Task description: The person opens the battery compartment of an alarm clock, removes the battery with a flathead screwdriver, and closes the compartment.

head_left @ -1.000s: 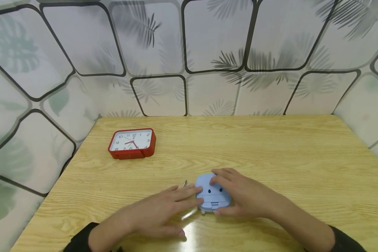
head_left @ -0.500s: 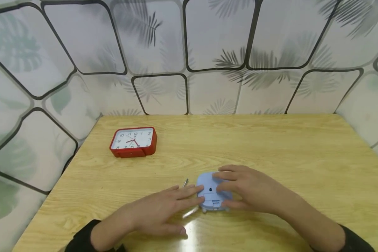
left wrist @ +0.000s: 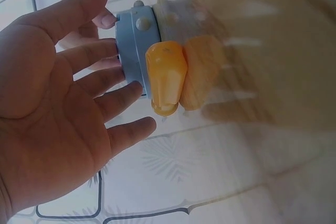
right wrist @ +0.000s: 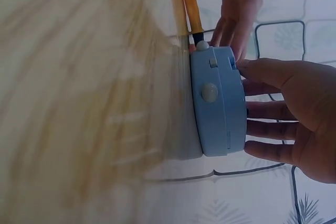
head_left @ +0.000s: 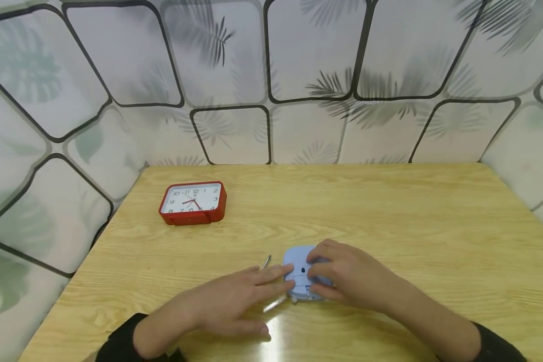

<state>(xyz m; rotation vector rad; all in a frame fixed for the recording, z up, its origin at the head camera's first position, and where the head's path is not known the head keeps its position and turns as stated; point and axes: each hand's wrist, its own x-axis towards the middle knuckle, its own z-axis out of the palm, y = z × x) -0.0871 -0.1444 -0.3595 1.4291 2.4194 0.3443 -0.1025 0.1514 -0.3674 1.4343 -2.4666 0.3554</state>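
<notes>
A light-blue alarm clock (head_left: 295,257) lies back side up on the table, with a dark knob, a battery cover (right wrist: 234,62) and small round white feet. My left hand (head_left: 237,301) spreads its straight fingers, the tips resting at the clock's left edge. Over the clock's right half, my right hand (head_left: 350,276) sets its bent fingertips on the back. Its thumb (right wrist: 262,72) touches beside the battery cover's notch. A screwdriver lies by the clock, mostly hidden under the left hand in the head view. Its orange handle (right wrist: 191,6) shows in the right wrist view.
A red rectangular clock (head_left: 193,202) with a white face stands tilted back at the left of the wooden table (head_left: 389,211). Behind the table hangs a patterned cloth (head_left: 307,130). Light glares off the tabletop near the left thumb.
My right hand shifted right across the blue clock, then came slightly back left. Its thumb has gone from the clock's front edge to the battery cover. The left hand has barely moved.
</notes>
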